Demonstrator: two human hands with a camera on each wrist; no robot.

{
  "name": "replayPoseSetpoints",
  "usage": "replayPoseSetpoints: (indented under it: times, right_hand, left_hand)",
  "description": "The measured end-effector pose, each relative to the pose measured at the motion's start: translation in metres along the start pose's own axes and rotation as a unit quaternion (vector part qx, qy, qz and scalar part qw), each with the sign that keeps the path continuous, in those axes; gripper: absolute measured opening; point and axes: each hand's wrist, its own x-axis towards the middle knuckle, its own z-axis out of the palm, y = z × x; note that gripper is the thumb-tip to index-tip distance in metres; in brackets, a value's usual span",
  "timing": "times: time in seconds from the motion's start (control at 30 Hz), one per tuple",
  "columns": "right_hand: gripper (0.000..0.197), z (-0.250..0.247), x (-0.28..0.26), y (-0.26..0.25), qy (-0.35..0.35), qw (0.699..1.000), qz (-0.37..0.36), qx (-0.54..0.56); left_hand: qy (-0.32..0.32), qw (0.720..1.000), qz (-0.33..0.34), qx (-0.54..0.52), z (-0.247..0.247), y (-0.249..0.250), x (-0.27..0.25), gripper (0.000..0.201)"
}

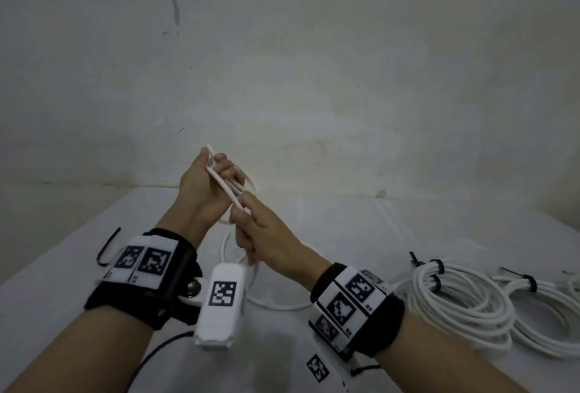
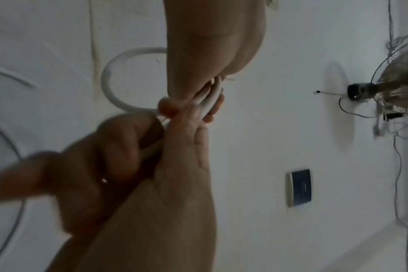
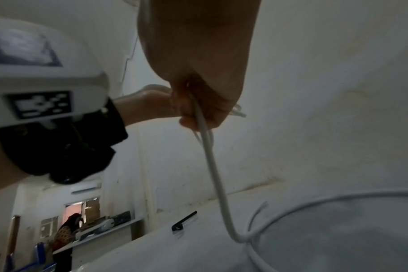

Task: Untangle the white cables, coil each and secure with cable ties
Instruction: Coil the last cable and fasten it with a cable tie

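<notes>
Now coiling | left hand [image 1: 201, 185] fingers curled round white cable [image 1: 227, 187] loops, raised above worktop [image 1: 78, 267] middle | right hand [image 1: 260, 232] pinching trailing strand | probably light, springy, slick: grip at gathered loops | right-wrist view alone shows loose black cable tie [image 3: 184, 220]; head view shows tied coils [image 1: 455, 301] near right edge.

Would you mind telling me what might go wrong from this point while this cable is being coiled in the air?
1. The left hand holds only a few small loops of the white cable; a loose grip may let them spring open.
2. The slack on the table curls under the right hand and may kink or knot as it feeds up.
3. The loose black cable tie lies behind the left wrist, so reaching for it may loosen the coil.
</notes>
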Motion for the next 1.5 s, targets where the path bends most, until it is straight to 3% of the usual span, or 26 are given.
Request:
replayPoseSetpoints:
  times: [0.07,0.1,0.17,0.23,0.27,0.33,0.4,0.47,0.53,0.6,0.67,0.73,0.8,0.9,0.97,1.03,1.1,1.17,1.23,1.33,1.4,1.47,1.5]
  right_hand:
    - [0.014,-0.003,0.001,0.007,0.056,0.990,-0.026,-0.129]
    - [0.022,-0.005,0.001,0.007,0.081,0.974,-0.038,-0.210]
    - [0.036,-0.004,0.004,0.011,0.122,0.916,-0.047,-0.379]
    - [0.036,-0.003,0.002,0.011,0.150,0.854,-0.101,-0.488]
    - [0.031,-0.003,0.000,0.011,0.152,0.847,-0.118,-0.496]
    - [0.022,-0.005,-0.003,0.014,0.112,0.887,-0.143,-0.426]
    - [0.023,-0.011,-0.008,0.020,0.017,0.941,-0.119,-0.315]
    - [0.027,-0.017,-0.016,0.020,-0.067,0.967,-0.086,-0.231]
    - [0.032,-0.020,-0.021,0.024,-0.122,0.966,-0.065,-0.217]
    - [0.031,-0.022,-0.020,0.027,-0.129,0.974,-0.032,-0.183]
    - [0.037,-0.026,-0.015,0.024,-0.104,0.993,0.050,-0.009]
    - [0.065,-0.033,-0.008,0.021,-0.111,0.966,0.129,0.197]
    - [0.085,-0.039,-0.001,0.016,-0.122,0.921,0.154,0.337]
    - [0.078,-0.042,0.006,0.001,-0.106,0.883,0.120,0.441]
    - [0.072,-0.041,0.012,-0.010,-0.074,0.897,0.113,0.421]
    - [0.055,-0.040,0.019,-0.013,-0.038,0.948,0.102,0.299]
    - [0.026,-0.035,0.022,-0.012,0.008,0.987,0.071,0.143]
    - [0.022,-0.030,0.023,-0.006,0.073,0.995,0.058,0.046]
    - [0.032,-0.027,0.022,-0.006,0.139,0.989,0.042,-0.031]
    - [0.041,-0.025,0.025,0.004,0.163,0.964,0.014,-0.211]
    - [0.042,-0.027,0.025,0.006,0.148,0.970,0.023,-0.189]
    - [0.044,-0.026,0.023,0.005,0.124,0.990,0.059,0.017]
    - [0.049,-0.026,0.021,0.005,0.092,0.982,0.098,0.133]
  left_hand:
    - [-0.012,1.000,-0.002,-0.001,-0.002,-0.004,-0.003,0.046]
    - [-0.007,1.000,0.006,0.008,-0.001,-0.009,-0.006,0.046]
    - [0.012,0.999,0.031,0.000,0.001,-0.019,-0.011,0.045]
    - [0.037,0.997,0.031,-0.053,0.002,-0.021,-0.012,0.046]
    - [0.048,0.995,0.027,-0.079,0.001,-0.018,-0.011,0.048]
    - [0.071,0.990,0.033,-0.115,0.000,-0.009,-0.008,0.056]
    - [0.066,0.988,0.059,-0.128,-0.004,0.004,-0.003,0.062]
    - [0.044,0.987,0.067,-0.138,-0.009,0.017,-0.001,0.067]
    - [-0.027,0.984,0.018,-0.175,-0.018,0.030,-0.002,0.063]
    - [-0.161,0.959,-0.089,-0.213,-0.023,0.033,-0.010,0.053]
    - [-0.215,0.960,-0.120,-0.134,-0.019,0.038,-0.027,0.042]
    - [-0.278,0.941,-0.157,-0.107,-0.013,0.037,-0.038,0.032]
    - [-0.316,0.922,-0.203,-0.089,-0.008,0.033,-0.042,0.031]
    - [-0.318,0.913,-0.255,-0.026,-0.014,0.029,-0.038,0.032]
    - [-0.299,0.918,-0.260,0.022,-0.019,0.028,-0.034,0.038]
    - [-0.261,0.932,-0.237,0.081,-0.020,0.023,-0.029,0.043]
    - [-0.146,0.958,-0.159,0.187,-0.021,0.022,-0.029,0.042]
    - [-0.076,0.966,-0.093,0.228,-0.021,0.015,-0.030,0.045]
    - [-0.047,0.971,-0.064,0.227,-0.025,0.006,-0.029,0.045]
    - [-0.028,0.980,-0.050,0.192,-0.027,-0.004,-0.032,0.046]
    - [-0.022,0.982,-0.029,0.183,-0.025,-0.008,-0.032,0.046]
    - [-0.013,0.983,0.010,0.182,-0.019,-0.006,-0.030,0.046]
    - [-0.008,0.985,0.034,0.169,-0.016,-0.001,-0.029,0.047]
